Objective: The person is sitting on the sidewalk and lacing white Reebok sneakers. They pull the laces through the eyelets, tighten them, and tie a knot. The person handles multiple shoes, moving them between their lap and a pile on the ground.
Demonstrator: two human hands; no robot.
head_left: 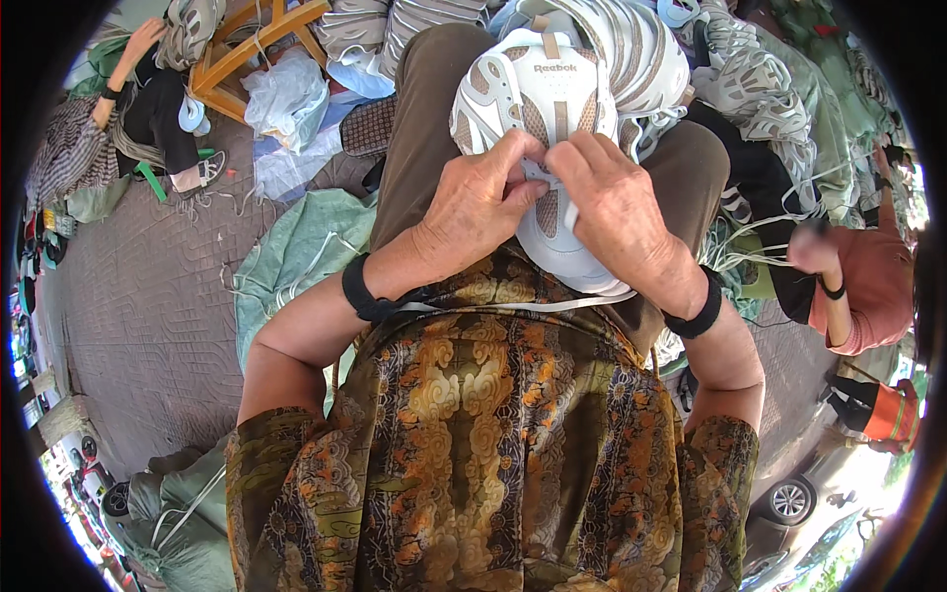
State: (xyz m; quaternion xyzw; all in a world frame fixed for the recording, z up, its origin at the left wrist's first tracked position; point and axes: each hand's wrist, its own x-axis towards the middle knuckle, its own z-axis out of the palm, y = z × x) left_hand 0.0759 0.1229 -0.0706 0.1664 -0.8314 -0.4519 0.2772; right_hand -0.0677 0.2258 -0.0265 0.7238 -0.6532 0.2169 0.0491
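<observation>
Clearly mid-job: I see the white shoe upper (pixel 538 99) resting on the lap, my left hand (pixel 473 202) and right hand (pixel 617 202) pinching its middle strip, grip closed; finished uppers (pixel 641 49) pile beyond, far right.

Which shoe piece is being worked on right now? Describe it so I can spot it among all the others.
Start at the lap in brown trousers at top centre. The shoe upper lies on it, under the left hand and right hand. Unlike the heaped uppers behind, it is alone, white with tan mesh panels.
</observation>
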